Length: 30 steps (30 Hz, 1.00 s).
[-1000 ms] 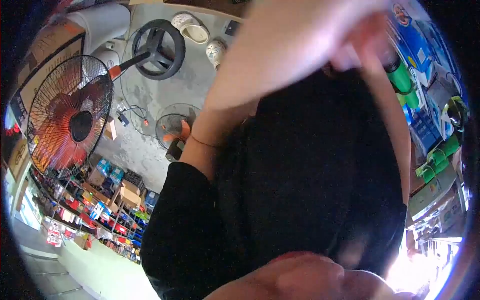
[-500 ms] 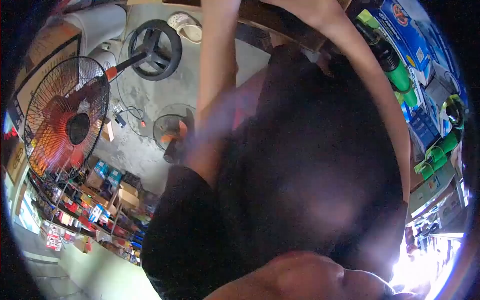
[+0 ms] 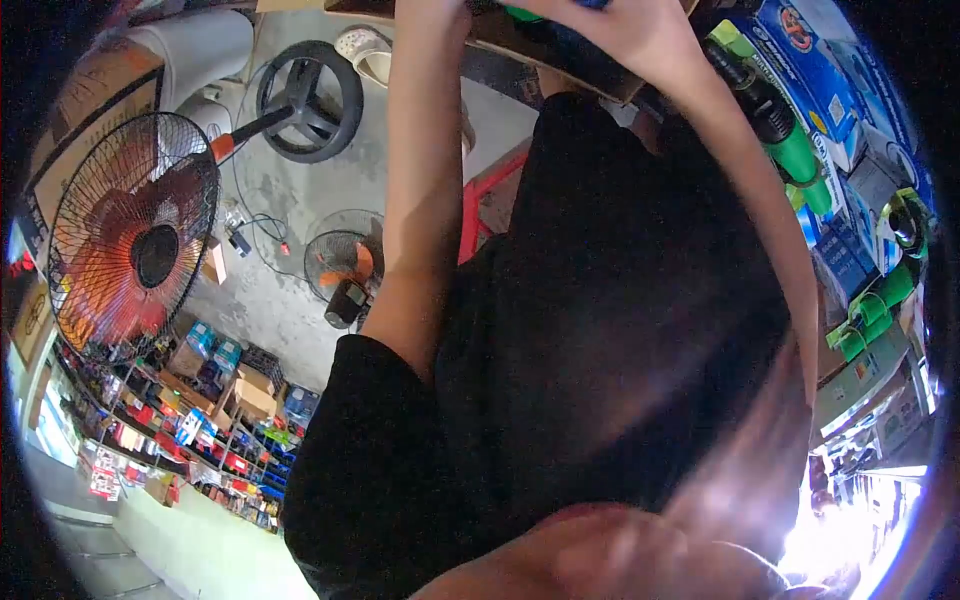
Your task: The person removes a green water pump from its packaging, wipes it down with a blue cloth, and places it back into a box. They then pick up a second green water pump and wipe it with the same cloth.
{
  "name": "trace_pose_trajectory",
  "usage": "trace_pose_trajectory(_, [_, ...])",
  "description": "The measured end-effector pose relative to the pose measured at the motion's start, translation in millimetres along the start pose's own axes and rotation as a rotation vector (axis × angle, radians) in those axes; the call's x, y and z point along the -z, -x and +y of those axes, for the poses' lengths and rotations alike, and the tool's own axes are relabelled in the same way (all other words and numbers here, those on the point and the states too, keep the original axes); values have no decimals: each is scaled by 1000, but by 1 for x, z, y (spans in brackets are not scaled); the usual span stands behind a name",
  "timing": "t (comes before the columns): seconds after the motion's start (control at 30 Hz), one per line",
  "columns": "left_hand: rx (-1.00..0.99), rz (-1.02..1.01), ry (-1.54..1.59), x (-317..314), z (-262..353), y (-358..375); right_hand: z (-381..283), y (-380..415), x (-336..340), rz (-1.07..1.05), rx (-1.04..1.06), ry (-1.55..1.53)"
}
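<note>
My left hand [image 3: 432, 8] is mostly cut off by the top edge of the head view, and its fingers are hidden. Across from it, my right hand [image 3: 640, 35] reaches over a brown box-like edge [image 3: 540, 65], with one digit stretched leftward. Beneath that digit, small bits of a green item [image 3: 522, 13] and a dark blue item show. Whether either hand holds anything cannot be made out. Both forearms stretch away from my black shirt [image 3: 600, 300].
A large orange-bladed fan [image 3: 155, 255] with a round black base [image 3: 310, 100] is at left. A smaller fan [image 3: 345, 265] and a pale clog [image 3: 365, 55] are on the concrete floor. Green tools [image 3: 800, 160] and blue boxes [image 3: 810, 60] line the right. Stocked shelves [image 3: 220, 420] stand lower left.
My right hand has come lower and further into view, and green and blue bits now show beneath it. My left forearm has shifted slightly left. Blur over the arm and shirt has lessened.
</note>
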<state>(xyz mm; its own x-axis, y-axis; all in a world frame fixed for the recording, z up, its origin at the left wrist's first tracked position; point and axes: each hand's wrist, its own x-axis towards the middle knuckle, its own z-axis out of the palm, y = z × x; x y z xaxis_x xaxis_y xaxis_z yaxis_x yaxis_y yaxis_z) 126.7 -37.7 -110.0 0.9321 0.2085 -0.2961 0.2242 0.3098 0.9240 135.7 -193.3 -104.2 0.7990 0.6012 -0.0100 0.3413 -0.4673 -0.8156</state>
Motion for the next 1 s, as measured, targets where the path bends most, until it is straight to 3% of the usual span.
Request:
trace_pose_trajectory(0.07, [-58, 12, -19, -5, -2, 5, 12, -1, -6, 166, 424, 184])
trace_pose_trajectory(0.1, [-58, 11, -21, -4, -5, 4, 10, -1, -6, 167, 424, 182])
trace_pose_trajectory(0.17, [-335, -114, -283, -2, -10, 1, 3, 0, -7, 340, 247, 94])
trace_pose_trajectory(0.2, [-335, -114, -284, -3, -13, 1, 11, 0, -10, 340, 246, 93])
trace_pose_trajectory(0.27, [-405, -131, -341, -14, -14, 11, 13, -6, -13, 605, 251, 284])
trace_pose_trajectory(0.3, [-442, -139, -371, -17, -13, 15, 12, 0, -10, 504, 203, -56])
trace_pose_trajectory(0.43, [-283, -104, -405, -14, 2, 20, 13, 1, -6, 474, 248, -68])
trace_pose_trajectory(0.5, [-229, 9, -450, -13, 3, 17, 1, 5, 0, 290, 140, -817])
trace_pose_trajectory(0.53, [-230, 12, -450, -10, 1, 14, 4, 4, -1, 287, 141, -817])
trace_pose_trajectory(0.6, [-178, 6, -358, -2, -6, 7, 14, 1, -6, 213, 274, 74])
trace_pose_trajectory(0.77, [-97, 95, -363, -1, -8, 3, 17, 5, -8, -25, 185, 262])
trace_pose_trajectory(0.9, [-92, 214, -436, -9, -7, 8, 13, 5, -6, 31, 137, 211])
trace_pose_trajectory(0.93, [-91, 214, -435, -7, -9, 7, 7, 4, -4, 132, 151, 108])
trace_pose_trajectory(1.0, [-204, 74, -394, -2, -11, 5, 3, 4, -5, 234, 163, 5])
